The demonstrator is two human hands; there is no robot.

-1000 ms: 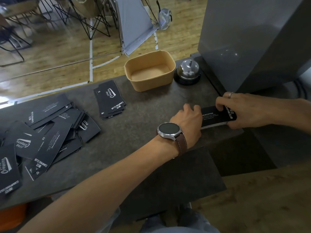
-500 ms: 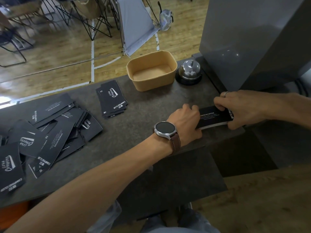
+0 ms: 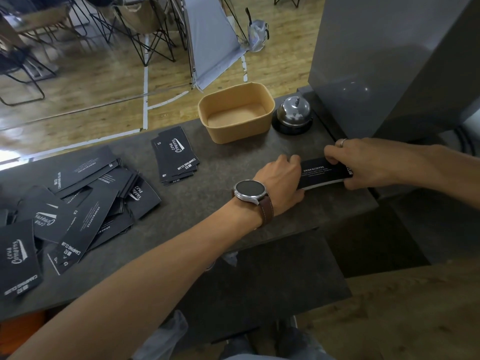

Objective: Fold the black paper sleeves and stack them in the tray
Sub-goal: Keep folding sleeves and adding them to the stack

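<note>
Sleeve (image 3: 320, 172) is lying long-axis left-right between both hands, left hand (image 3: 279, 181) and right hand (image 3: 363, 165) fingers curling on its ends, apparently pressing it; tray (image 3: 235, 116) sitting up-left.

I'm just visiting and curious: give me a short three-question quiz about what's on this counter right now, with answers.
1. True or false: the tan tray already holds folded sleeves.
2. What shiny thing stands just right of the tray? A) a cup B) a bell C) a lamp
3. Fill in: the left hand and right hand both grip one bundle of ____.

Key:
1. False; only its bare bottom shows.
2. B, the bell.
3. Sleeves; more lie in a small pile and a loose heap to the left.
</note>
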